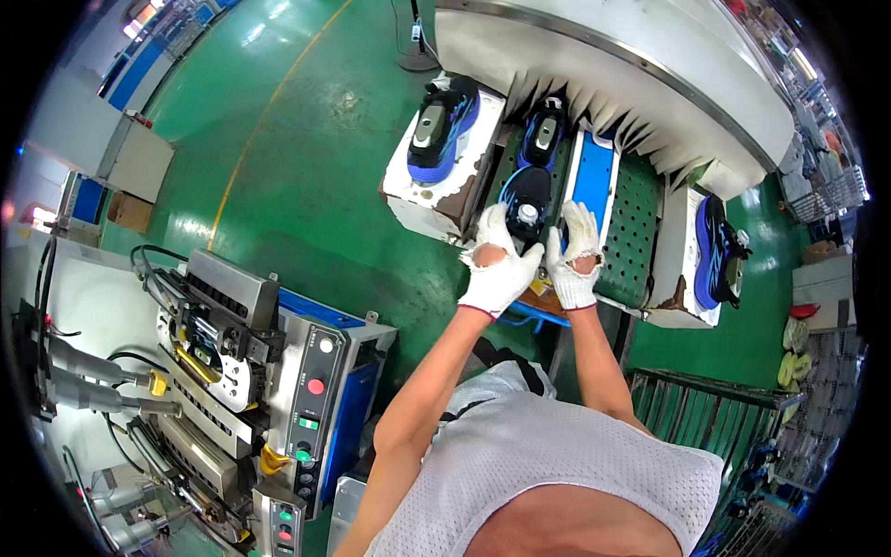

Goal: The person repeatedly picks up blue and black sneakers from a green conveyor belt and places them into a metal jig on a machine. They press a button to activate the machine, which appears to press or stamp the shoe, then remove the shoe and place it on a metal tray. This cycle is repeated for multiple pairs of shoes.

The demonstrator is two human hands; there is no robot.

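Note:
Both hands wear white knit gloves with worn holes over the skin. My left hand (498, 266) has its fingers stretched along the left of a black and blue sneaker (526, 193). On the other side my right hand (576, 257) reaches forward with fingers extended, over the near end of the blue strip (593, 174). The sneaker lies on the left conveyor lane, its near end with a pale round piece lying between the hands. Whether the fingertips touch it is unclear. Beyond it, a second sneaker (544, 135) sits by the strip curtain.
A white machine hood (631, 56) with a strip curtain (594, 104) spans the conveyor. One sneaker (444, 130) rests on the left white ledge, another (713, 251) on the right. A press machine with a button panel (314, 395) stands left; a metal rack (696, 408) is at right.

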